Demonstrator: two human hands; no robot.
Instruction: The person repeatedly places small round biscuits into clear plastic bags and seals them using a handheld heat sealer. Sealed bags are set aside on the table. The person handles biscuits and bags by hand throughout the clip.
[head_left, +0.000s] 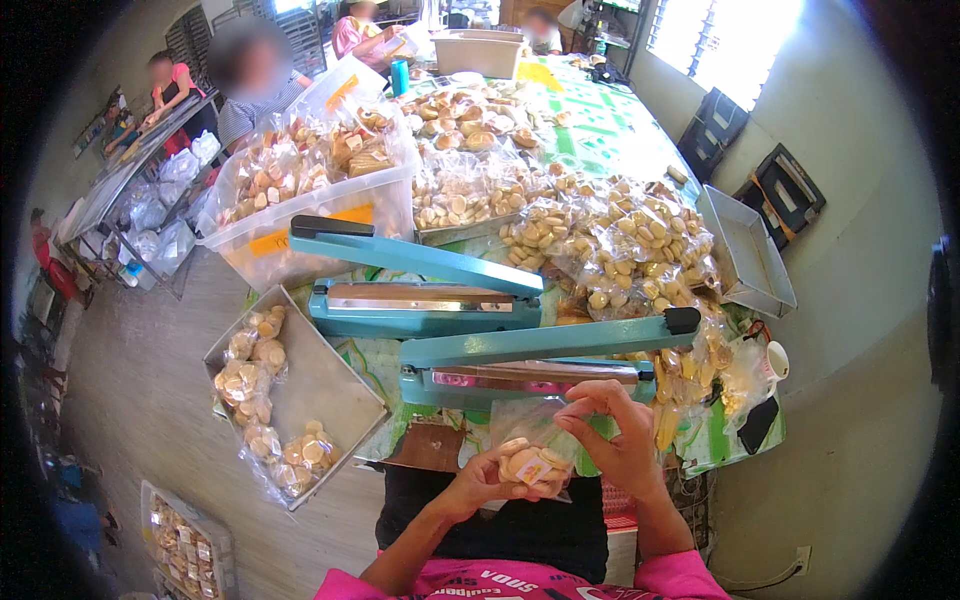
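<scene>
My left hand (484, 478) grips a clear plastic bag of round, flat biscuits (534, 469) from its lower left side. A small printed label shows on the bag. My right hand (611, 431) is at the bag's upper right edge, thumb and forefinger nearly meeting; whether they pinch the plastic cannot be told. Just beyond the bag lies a blue impulse heat sealer (525, 382) with its arm (540, 341) raised. Behind it stands a second blue sealer (424, 307), its arm (420, 259) also raised.
A metal tray (341, 390) with bagged biscuits sits at left. Behind it stands a clear plastic bin (315, 202) full of bagged goods. Biscuit bags (622, 232) heap at right, beside an upended metal tray (750, 251) and a white cup (776, 360). Several people are further back.
</scene>
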